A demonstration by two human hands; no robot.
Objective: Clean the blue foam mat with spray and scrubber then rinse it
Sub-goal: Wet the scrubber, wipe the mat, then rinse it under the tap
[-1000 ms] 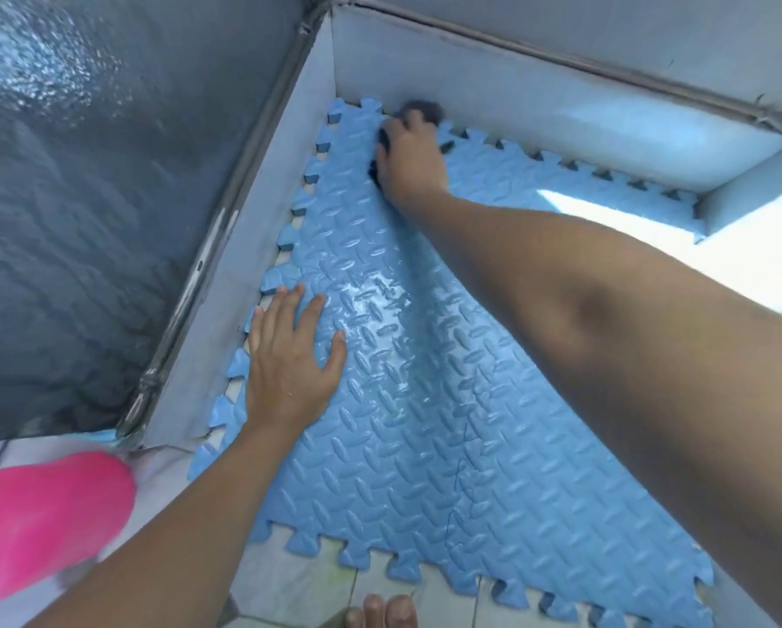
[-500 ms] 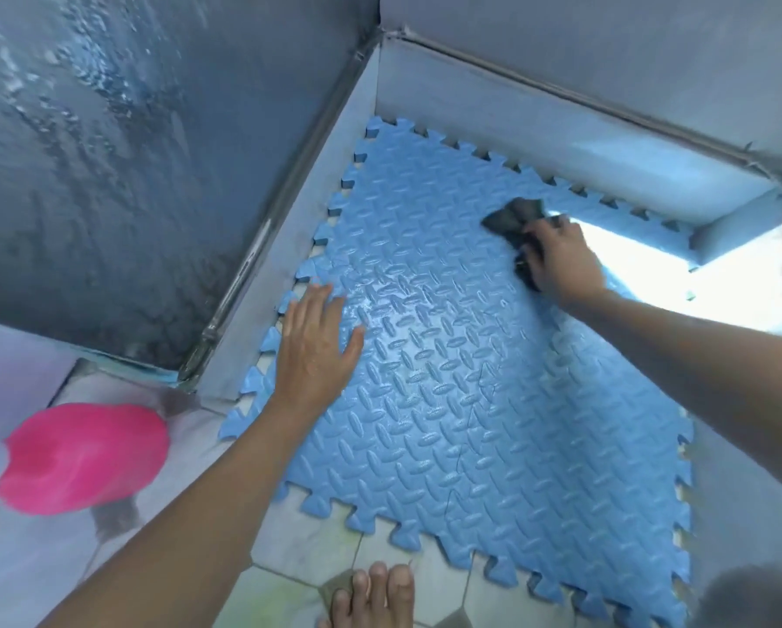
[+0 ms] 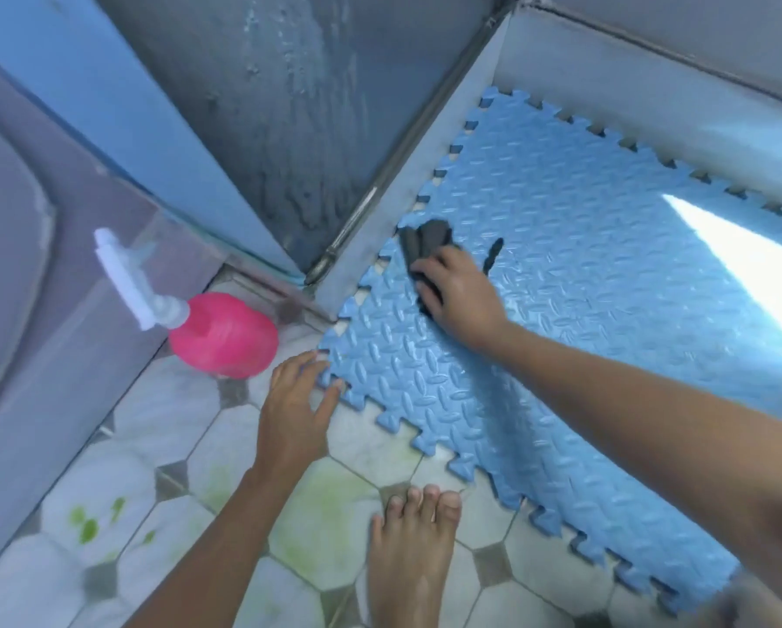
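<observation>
Two bare hands work over the blue foam mat [image 3: 584, 310], which lies flat across the right half of the frame, its jigsaw edge against a pale low wall [image 3: 407, 183] at the upper centre and its near corner on the tiled floor [image 3: 162, 446]. The right hand [image 3: 459, 294], at the centre of the frame, presses down on a dark grey scrubber [image 3: 423, 244], fingers curled over it and gripping it against the mat's left edge; the scrubber's far end sticks out beyond the fingertips (a thin dark strip shows just right of the hand, and whether it belongs to the scrubber I cannot tell). The left hand [image 3: 296, 407], lower and left of centre, is spread flat and grasps nothing, its fingertips touching the mat's toothed corner. A pink spray bottle [image 3: 223, 335] with a white trigger head stands on the floor at the left, near that hand but apart from it. A bare foot [image 3: 409, 550] rests on the tiles at the bottom centre, just beside the mat's near edge. A bright patch of sunlight falls on the mat at the right.
</observation>
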